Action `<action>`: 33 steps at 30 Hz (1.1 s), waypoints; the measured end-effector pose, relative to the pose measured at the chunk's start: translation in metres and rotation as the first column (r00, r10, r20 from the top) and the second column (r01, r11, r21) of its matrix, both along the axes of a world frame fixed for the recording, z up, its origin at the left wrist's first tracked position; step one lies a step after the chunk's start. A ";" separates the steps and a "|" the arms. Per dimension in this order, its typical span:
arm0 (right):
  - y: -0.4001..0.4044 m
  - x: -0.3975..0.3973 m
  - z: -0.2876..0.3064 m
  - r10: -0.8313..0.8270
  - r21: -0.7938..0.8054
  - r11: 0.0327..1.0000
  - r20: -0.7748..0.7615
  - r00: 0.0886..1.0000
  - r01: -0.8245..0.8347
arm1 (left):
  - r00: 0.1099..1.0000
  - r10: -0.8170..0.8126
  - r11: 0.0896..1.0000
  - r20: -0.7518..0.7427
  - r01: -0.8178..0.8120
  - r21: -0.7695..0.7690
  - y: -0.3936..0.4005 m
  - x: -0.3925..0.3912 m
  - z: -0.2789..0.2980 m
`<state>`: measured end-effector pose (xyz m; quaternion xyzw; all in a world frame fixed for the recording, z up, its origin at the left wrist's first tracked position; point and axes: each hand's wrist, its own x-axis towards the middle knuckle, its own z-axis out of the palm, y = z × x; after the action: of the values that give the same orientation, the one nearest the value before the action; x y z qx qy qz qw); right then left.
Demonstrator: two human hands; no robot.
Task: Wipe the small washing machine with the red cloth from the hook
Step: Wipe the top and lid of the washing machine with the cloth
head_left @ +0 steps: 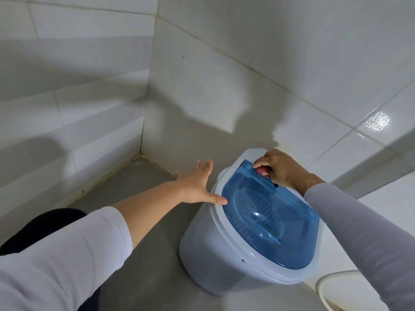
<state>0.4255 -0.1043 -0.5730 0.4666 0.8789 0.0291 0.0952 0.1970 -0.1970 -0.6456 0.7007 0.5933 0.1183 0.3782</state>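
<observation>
The small washing machine (215, 250) is a white tub with a clear blue lid (269, 218), standing on the grey floor by the tiled wall. My right hand (277, 168) is shut on the red cloth (263, 171), bunched small under the fingers and pressed on the far edge of the lid near its hinge. Only a bit of the cloth shows. My left hand (199, 185) is spread flat with fingers apart, its thumb touching the machine's white rim at the left side of the lid.
White tiled walls (247, 63) meet in a corner (141, 151) behind the machine. A white hose (323, 286) curls on the floor at the lower right. Grey floor (139, 254) lies open to the machine's left. My dark-clad knee (40, 225) is at the lower left.
</observation>
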 end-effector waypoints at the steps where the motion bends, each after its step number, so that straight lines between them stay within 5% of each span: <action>1: -0.001 0.000 0.005 -0.010 -0.037 0.999 -0.006 1.000 0.009 | 1.000 -0.003 1.000 -0.011 0.003 0.002 0.000 0.001 0.001; 4: 0.004 0.006 0.023 -0.171 -0.026 0.985 -0.216 0.961 0.169 | 0.996 -0.043 0.998 -0.073 0.046 0.031 0.005 0.002 0.004; 7: 0.012 0.017 0.034 -0.414 -0.032 0.892 -0.463 0.784 0.452 | 0.992 -0.096 0.994 -0.080 0.100 0.044 0.016 0.003 0.014; 10: 0.018 0.019 0.033 -0.530 -0.087 0.820 -0.484 0.696 0.565 | 0.975 -0.179 0.983 -0.133 0.181 0.005 0.029 0.004 0.025; 16: 0.025 0.014 0.008 -0.614 -0.100 0.765 -0.411 0.674 0.637 | 0.945 -0.264 0.964 -0.192 0.257 -0.063 0.042 0.007 0.020; 25: 0.018 0.006 0.004 -0.534 0.044 0.822 -0.287 0.795 0.568 | 0.937 -0.265 0.964 -0.227 0.253 -0.081 0.044 0.006 0.019; 33: -0.001 0.014 0.003 -0.269 0.016 0.961 -0.190 0.944 0.277 | 0.930 -0.274 0.962 -0.245 0.263 -0.075 0.041 0.007 0.023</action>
<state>0.4394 -0.1054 -0.5696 0.5865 0.8099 -0.0095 0.0057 0.2044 -0.1559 -0.6230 0.7766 0.5377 -0.0374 0.3262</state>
